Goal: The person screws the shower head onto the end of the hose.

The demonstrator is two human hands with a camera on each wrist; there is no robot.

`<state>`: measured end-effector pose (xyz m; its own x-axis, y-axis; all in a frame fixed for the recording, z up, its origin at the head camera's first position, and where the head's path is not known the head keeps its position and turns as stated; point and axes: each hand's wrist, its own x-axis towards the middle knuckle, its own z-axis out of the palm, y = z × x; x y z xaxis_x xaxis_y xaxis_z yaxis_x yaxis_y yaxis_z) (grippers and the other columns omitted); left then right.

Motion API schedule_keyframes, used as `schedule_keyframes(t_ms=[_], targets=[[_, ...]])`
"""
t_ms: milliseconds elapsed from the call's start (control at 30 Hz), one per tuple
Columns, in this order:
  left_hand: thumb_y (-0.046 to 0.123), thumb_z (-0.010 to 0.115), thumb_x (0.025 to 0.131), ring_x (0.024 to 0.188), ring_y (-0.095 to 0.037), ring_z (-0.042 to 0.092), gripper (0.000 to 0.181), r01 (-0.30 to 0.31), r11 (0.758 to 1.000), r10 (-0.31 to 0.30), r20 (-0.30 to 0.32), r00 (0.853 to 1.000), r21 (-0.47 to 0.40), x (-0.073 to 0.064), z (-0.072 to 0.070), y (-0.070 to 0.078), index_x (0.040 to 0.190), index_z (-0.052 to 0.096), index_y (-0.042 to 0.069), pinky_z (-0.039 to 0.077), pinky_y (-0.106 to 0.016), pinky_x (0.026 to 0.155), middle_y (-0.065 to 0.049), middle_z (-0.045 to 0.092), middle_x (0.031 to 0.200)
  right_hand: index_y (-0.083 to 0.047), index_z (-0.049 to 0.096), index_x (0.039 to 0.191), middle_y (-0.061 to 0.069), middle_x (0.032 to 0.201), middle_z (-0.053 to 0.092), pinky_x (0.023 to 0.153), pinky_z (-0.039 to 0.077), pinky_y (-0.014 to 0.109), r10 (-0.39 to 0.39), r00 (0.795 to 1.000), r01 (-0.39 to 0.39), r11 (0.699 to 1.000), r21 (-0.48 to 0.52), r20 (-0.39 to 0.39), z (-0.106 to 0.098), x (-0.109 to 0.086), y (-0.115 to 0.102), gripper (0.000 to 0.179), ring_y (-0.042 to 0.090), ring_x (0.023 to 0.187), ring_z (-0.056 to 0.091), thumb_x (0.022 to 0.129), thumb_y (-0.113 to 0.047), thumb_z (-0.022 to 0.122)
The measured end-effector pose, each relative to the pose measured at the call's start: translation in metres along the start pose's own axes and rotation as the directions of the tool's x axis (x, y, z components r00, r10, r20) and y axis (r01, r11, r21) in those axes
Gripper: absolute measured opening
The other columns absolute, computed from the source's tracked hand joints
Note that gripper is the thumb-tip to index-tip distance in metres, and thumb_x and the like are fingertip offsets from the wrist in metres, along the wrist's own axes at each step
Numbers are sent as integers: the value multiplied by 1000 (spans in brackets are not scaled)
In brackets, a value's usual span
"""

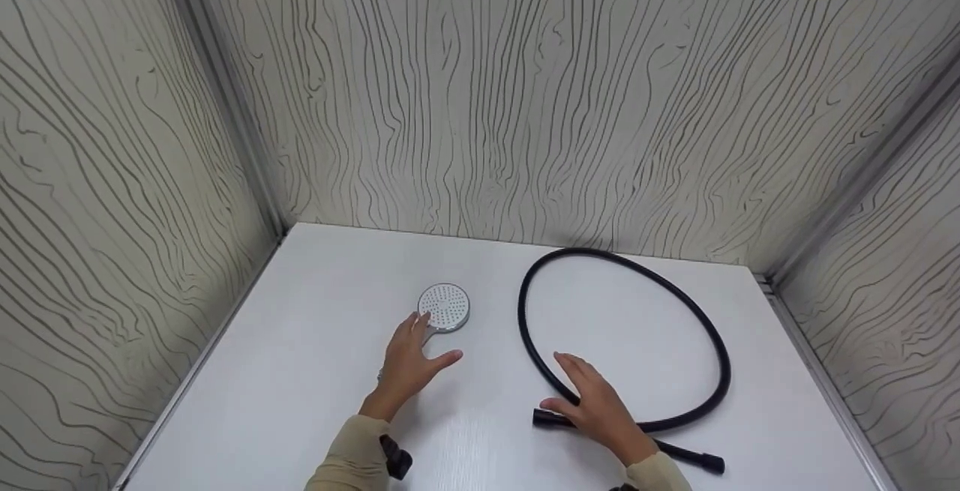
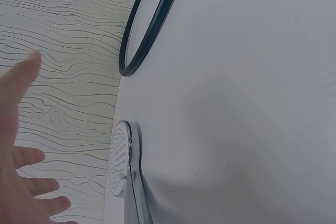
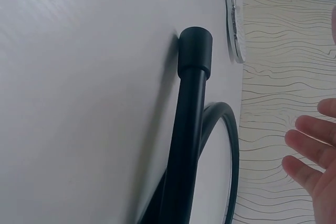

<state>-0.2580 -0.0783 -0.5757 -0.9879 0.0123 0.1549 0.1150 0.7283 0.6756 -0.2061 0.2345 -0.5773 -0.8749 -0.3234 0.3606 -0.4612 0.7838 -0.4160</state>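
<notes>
A round chrome shower head (image 1: 444, 306) with a white nozzle face lies on the white table, its handle partly hidden behind my left hand (image 1: 409, 363). That hand hovers over the handle, thumb spread away from the fingers, holding nothing. In the left wrist view the shower head (image 2: 119, 156) lies apart from the fingers. My right hand (image 1: 600, 408) is above the near side of a black shower hose (image 1: 724, 360), fingers extended and empty. The hose lies in a big loop with its ends crossing; one end fitting (image 3: 195, 51) shows large in the right wrist view.
The white tabletop (image 1: 300, 371) is enclosed by wood-grain patterned panels (image 1: 480, 101) at the back and both sides. Metal strips (image 1: 202, 348) run along the table's side edges. The other hose end (image 1: 711, 463) points toward the near right.
</notes>
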Motion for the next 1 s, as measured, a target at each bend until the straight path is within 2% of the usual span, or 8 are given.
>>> schedule_keyframes(t_ms=[133, 300, 500, 700, 1000], targets=[[64, 73, 74, 137, -43, 40, 96, 1, 1000, -1, -7, 1000, 5, 1, -4, -3, 144, 43, 4, 40, -57, 110, -25, 41, 148, -4, 52, 137, 14, 131, 59, 98, 52, 46, 1, 1000, -1, 1000, 10, 13, 1, -2, 1, 72, 31, 122, 58, 81, -45, 73], [62, 73, 75, 137, -43, 40, 96, 10, 1000, -10, 1, 1000, -2, 1, -5, -8, 144, 43, 3, 39, -58, 110, -25, 41, 148, -4, 51, 138, 15, 133, 57, 99, 51, 47, 28, 997, -30, 999, 35, 66, 1, -4, 3, 76, 32, 123, 56, 81, -52, 69], [55, 77, 75, 139, -42, 38, 94, 66, 998, -65, 41, 997, -24, 2, -2, -14, 146, 40, 6, 37, -58, 111, -23, 40, 150, -6, 50, 139, 14, 134, 57, 102, 50, 45, 55, 993, -59, 997, 40, 106, 3, -7, 5, 79, 31, 125, 56, 80, -55, 69], [48, 79, 76, 137, -43, 39, 88, 94, 995, -92, 32, 995, -40, 4, -3, -17, 145, 42, 6, 38, -60, 110, -23, 41, 149, -4, 51, 138, 15, 134, 57, 102, 49, 47, 74, 988, -80, 996, 39, 133, 6, -10, 7, 79, 32, 124, 56, 80, -55, 69], [41, 79, 79, 134, -43, 43, 84, 128, 991, -126, 44, 991, -42, 6, -4, -21, 143, 42, 2, 40, -57, 108, -23, 44, 146, 0, 54, 134, 16, 130, 59, 99, 51, 47, 40, 992, -46, 997, 54, 119, 9, -12, 8, 75, 32, 120, 59, 81, -50, 71]])
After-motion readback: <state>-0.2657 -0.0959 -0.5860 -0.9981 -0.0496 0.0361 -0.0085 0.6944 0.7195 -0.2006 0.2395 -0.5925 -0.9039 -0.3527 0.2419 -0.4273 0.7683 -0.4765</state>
